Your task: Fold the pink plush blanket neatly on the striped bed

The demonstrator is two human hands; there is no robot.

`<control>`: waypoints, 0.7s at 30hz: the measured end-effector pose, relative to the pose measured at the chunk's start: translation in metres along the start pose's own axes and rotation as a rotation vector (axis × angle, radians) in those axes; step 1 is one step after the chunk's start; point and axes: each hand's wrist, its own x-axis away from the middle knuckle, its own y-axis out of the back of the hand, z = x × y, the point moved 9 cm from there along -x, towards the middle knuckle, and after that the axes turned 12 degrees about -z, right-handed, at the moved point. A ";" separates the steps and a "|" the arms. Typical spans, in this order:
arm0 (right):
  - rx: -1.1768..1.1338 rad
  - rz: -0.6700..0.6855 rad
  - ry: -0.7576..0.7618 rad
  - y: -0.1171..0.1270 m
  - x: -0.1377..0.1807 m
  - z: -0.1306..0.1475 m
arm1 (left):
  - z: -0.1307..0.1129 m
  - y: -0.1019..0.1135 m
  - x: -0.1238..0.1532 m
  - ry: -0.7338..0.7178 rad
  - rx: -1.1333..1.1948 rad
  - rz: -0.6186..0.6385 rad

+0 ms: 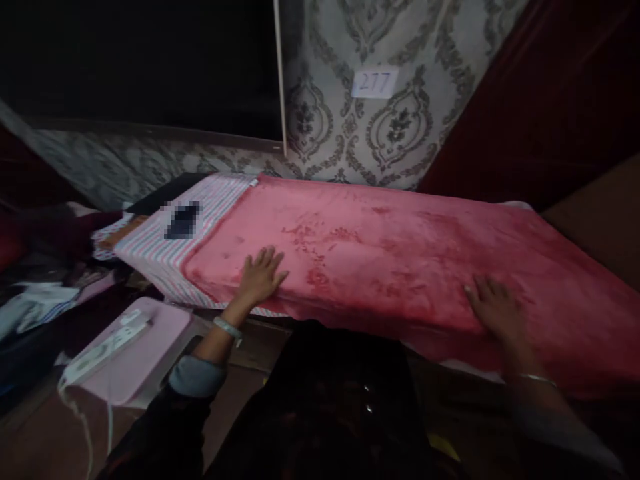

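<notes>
A pink plush blanket (pixel 360 220) lies spread over a long, low surface, with small ripples and darker brushed patches in its pile. Near its front left part, my left hand (pixel 261 275) rests palm down with fingers spread. My right hand (pixel 495 305) lies flat on the blanket's front right part, its fingers stretched out. Neither hand holds anything. Past the blanket's left end shows a striped cloth (pixel 215 200) underneath it, hanging down over the front corner. A dark, pixelated rectangular object (pixel 183 221) lies on the stripes.
A pink stool (pixel 155 347) bearing a white power strip (pixel 107 352) with cords stands at the lower left. Clothes (pixel 37 307) are piled farther left. Behind the blanket are a large dark television (pixel 140 67) and a patterned wall with a paper marked 277 (pixel 375 83). A dark red curtain (pixel 530 107) hangs right.
</notes>
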 end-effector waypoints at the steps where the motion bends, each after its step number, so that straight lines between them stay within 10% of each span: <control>1: -0.018 0.003 -0.037 0.003 0.000 0.001 | -0.001 0.002 -0.001 0.024 -0.019 -0.027; 11: -0.075 -0.050 -0.080 0.005 -0.002 -0.006 | -0.222 -0.018 0.018 -0.698 0.299 0.010; 21: -0.058 -0.041 -0.056 0.003 0.002 -0.007 | -0.198 -0.015 0.034 -0.624 0.252 -0.122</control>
